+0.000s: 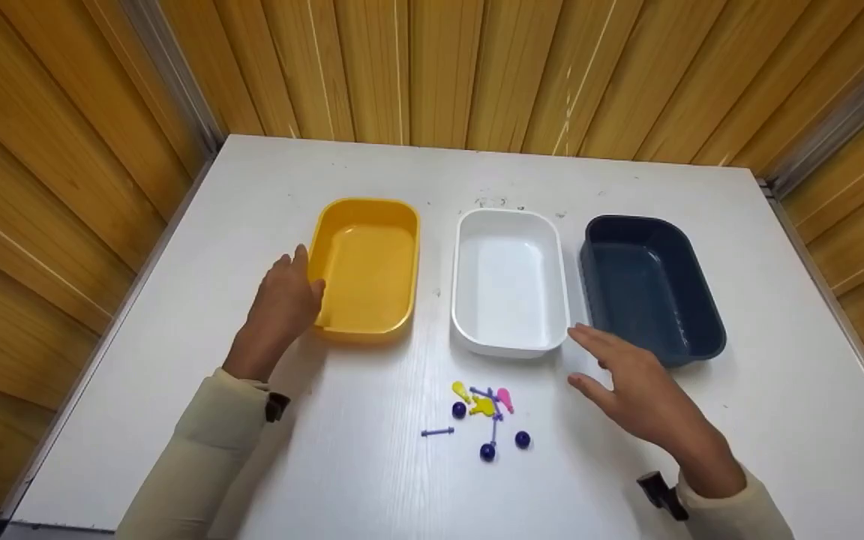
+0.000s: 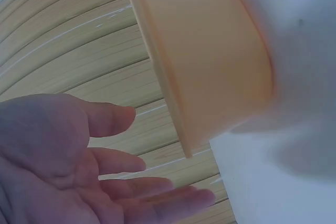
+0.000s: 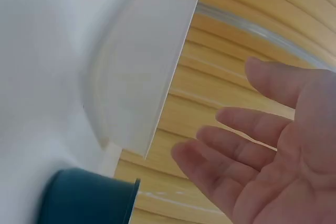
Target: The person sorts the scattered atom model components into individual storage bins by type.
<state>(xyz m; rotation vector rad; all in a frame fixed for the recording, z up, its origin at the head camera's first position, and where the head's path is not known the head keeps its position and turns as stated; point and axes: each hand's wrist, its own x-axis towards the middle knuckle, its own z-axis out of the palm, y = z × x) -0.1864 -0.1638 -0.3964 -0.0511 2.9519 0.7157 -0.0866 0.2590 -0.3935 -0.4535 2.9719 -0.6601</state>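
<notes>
My left hand [image 1: 280,304] is beside the left wall of the yellow tub [image 1: 368,262], its fingers extended and nothing in them. In the left wrist view a gap separates that hand [image 2: 79,166] from the tub's side [image 2: 210,61]. Over the front right corner of the white tub [image 1: 511,277], my right hand [image 1: 638,390] hangs with fingers loosely stretched and no object held. The right wrist view has this hand [image 3: 273,140] apart from the white wall [image 3: 142,61]. Between both hands lie small pieces: dark purple balls [image 1: 523,439], purple rods [image 1: 438,432], yellow pieces [image 1: 482,406] and a pink piece [image 1: 505,399].
A dark blue tub [image 1: 638,292] stands right of the white one, close to my right hand. All three tubs stand in a row on the white table [image 1: 372,465]. Wood-patterned panels [image 1: 439,75] rise behind the table and along both sides.
</notes>
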